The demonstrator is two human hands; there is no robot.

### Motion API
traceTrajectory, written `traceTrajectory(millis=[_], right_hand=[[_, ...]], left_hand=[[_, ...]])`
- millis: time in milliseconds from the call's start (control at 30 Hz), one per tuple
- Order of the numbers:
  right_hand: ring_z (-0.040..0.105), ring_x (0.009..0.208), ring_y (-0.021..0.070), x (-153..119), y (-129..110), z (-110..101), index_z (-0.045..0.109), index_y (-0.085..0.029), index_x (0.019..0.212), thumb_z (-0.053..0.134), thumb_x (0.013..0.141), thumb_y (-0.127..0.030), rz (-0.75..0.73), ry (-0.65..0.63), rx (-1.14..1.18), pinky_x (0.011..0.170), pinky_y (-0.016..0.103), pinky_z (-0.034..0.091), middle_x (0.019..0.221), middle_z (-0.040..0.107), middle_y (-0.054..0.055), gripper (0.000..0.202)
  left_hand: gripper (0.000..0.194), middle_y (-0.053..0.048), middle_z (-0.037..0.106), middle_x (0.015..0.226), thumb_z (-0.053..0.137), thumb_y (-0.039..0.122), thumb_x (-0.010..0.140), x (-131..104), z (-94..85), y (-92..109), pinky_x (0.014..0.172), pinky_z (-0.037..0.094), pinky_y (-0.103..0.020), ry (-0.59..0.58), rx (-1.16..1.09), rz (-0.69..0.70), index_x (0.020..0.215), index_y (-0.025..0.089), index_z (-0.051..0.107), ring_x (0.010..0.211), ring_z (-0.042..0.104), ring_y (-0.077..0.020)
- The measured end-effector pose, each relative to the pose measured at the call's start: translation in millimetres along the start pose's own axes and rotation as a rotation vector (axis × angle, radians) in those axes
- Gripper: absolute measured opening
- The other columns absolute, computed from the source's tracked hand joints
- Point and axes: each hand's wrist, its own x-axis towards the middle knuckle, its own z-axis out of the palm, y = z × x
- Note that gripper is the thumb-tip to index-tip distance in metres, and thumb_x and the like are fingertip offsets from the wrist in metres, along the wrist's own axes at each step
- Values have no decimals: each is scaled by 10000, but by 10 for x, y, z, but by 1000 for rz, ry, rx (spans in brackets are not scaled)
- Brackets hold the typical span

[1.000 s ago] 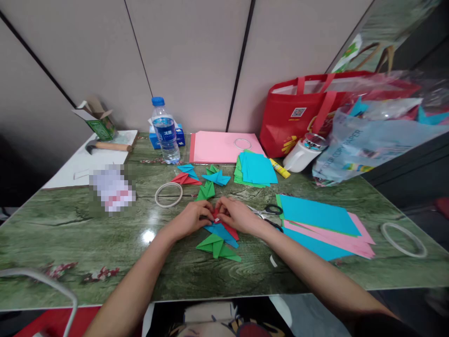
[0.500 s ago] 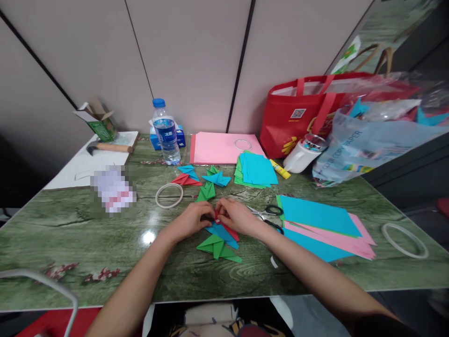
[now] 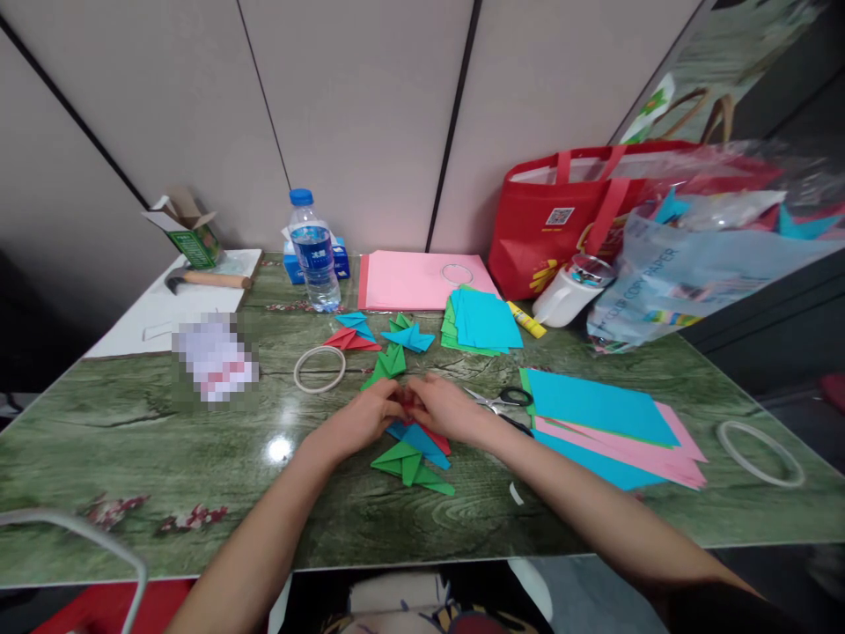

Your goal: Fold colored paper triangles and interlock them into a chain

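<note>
Red folded ppr, pointed tip toward 4 o'clock, rest mostly hidden, is pinched by L hand & R hand, fingers curled in close.

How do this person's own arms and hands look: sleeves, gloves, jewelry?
The left hand and right hand are ungloved, the forearms bare, with no watch or bracelet showing on either wrist. No ring shows, though some fingers are partly hidden. A dark sleeve shows on the right arm, at the picture's lower edge; no left sleeve is in view.
</note>
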Motion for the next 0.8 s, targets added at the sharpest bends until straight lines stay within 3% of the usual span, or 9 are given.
traceTrajectory(millis=[333,567,800], right_hand=[[601,878,232,42,-26,-103,581,-132,984,588,827,-232,6,-85,-102,690,279,382,898,661,109,186],[591,856,245,7,123,-66,600,-135,901,664,788,-424,42,-16,-116,758,318,393,835,652,102,317],[549,762,171,-140,274,-9,604,-150,800,625,788,-99,-60,175,118,743,283,381,749,618,28,57]], left_hand=[[209,-58,569,943,485,130,841,12,-56,88,803,429,-280,-61,9,-40,828,159,692,881,521,-167],[203,-63,570,963,478,164,869,2,-63,93,799,428,-289,-88,1,-58,855,161,680,880,528,-170],[216,-64,575,990,475,153,888,-14,-24,24,832,442,-280,-20,22,36,853,171,687,922,536,-162]])
